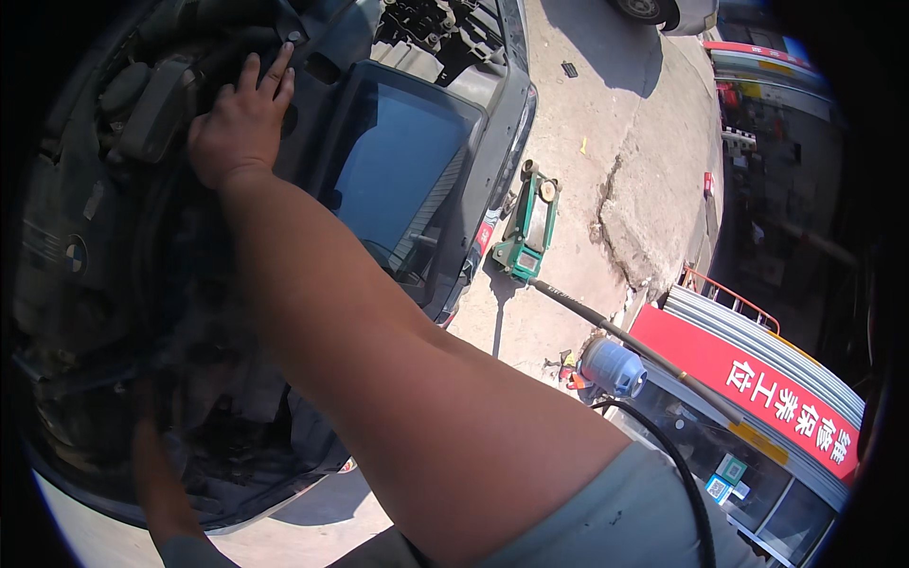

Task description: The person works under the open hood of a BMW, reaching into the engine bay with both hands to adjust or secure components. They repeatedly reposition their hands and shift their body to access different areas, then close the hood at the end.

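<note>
**Evidently a long reach over an open engine bay [189, 260]**

Dark car [488, 170], largest thing here, fills the left of the view. Glossy panel [398, 180] along its right-hand edge mirrors blue sky. Black trim [317, 123] sits toward the bay's far edge, between that panel and the engine parts: the piece being reached. Green floor jack [530, 227] on the pavement just outside the car's right-hand edge; blue jug [614, 369] near the jack's handle.

Hands well apart. Right hand [244, 123] over the trim, fingers spread, gripping nothing visible; fingertips close by a small round fitting [295, 38], contact unclear. Left forearm [161, 483] enters at the bay's near edge; left hand lost in shadow, grip cannot be told.

Judgement on method: spread any pressure across several fingers, keep body weight off the trim, hold the bare forearm clear of edges, and get light on the shaded side.
</note>
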{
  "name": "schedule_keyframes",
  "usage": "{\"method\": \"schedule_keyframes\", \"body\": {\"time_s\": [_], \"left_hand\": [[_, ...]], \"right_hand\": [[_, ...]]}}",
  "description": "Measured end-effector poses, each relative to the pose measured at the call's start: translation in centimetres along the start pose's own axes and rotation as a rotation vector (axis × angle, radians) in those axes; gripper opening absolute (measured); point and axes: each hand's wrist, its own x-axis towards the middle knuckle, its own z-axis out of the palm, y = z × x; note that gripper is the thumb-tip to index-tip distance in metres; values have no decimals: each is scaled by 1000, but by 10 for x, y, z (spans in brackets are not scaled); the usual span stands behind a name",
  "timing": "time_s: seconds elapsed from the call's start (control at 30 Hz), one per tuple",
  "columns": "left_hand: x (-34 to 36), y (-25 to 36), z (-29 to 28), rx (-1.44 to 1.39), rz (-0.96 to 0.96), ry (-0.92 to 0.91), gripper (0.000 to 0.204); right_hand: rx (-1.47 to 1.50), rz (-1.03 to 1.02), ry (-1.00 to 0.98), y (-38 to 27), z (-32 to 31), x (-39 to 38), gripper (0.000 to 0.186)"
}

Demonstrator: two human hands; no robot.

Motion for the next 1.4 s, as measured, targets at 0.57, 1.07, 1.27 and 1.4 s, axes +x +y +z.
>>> {"method": "schedule_keyframes", "body": {"time_s": [0.57, 1.07, 1.27, 1.4], "left_hand": [[-4, -16, 35, 156, 84, -10, 46], [-6, -9, 29, -149, 104, 217, 47], [-4, -23, 45, -91, 48, 151, 47], [0, -24, 51, -86, 30, 126, 47]], "right_hand": [[17, -21, 89, 9, 10, 2, 40], [-11, -31, 39, 3, 11, -2, 41], [-15, -15, 13, 0, 8, -3, 41], [-23, -4, -9, -2, 5, -4, 40]]}}
